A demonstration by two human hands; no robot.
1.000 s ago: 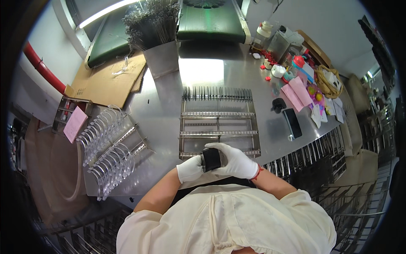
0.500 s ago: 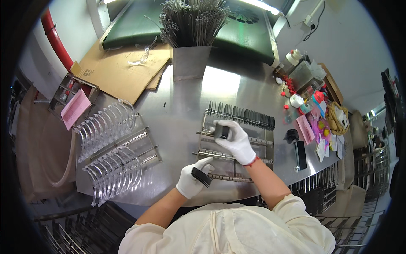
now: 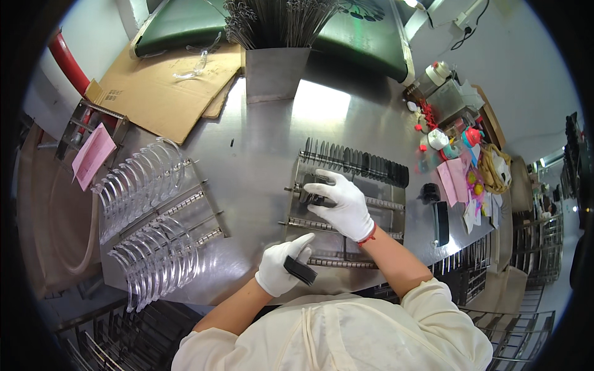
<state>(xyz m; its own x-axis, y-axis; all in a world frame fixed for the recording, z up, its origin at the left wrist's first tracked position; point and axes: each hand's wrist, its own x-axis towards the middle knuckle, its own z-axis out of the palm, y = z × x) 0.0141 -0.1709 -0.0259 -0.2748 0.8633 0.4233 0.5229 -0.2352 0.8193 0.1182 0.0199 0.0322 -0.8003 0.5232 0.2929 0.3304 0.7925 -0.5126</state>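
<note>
A metal rack [image 3: 346, 263] with several slotted rails lies before me on the steel table. Thin dark lens-like plates [image 3: 371, 167] stand in a row along its far rail. Over the rack's left part, my gloved right hand [image 3: 340, 207] has its thumb and fingers closed around a dark plate [image 3: 307, 181], partly hidden by the fingers; whether its edge sits in a slot I cannot tell. My gloved left hand [image 3: 279, 267], by the rack's near left corner, grips a small stack of dark plates [image 3: 301, 270].
At left, a second rack [image 3: 213, 213] carries two rows of clear curved visors [image 3: 142, 179]. A metal bin [image 3: 275, 74] of thin wire hooks stands at the back beside cardboard [image 3: 167, 93]. A pink paper [image 3: 94, 156], bottles [image 3: 436, 73] and a black case [image 3: 441, 222] lie around the edges.
My right hand has lowered the dark plate from above the rack to its left rails. My left hand keeps the stack, now turned a little. The whole view has shifted slightly.
</note>
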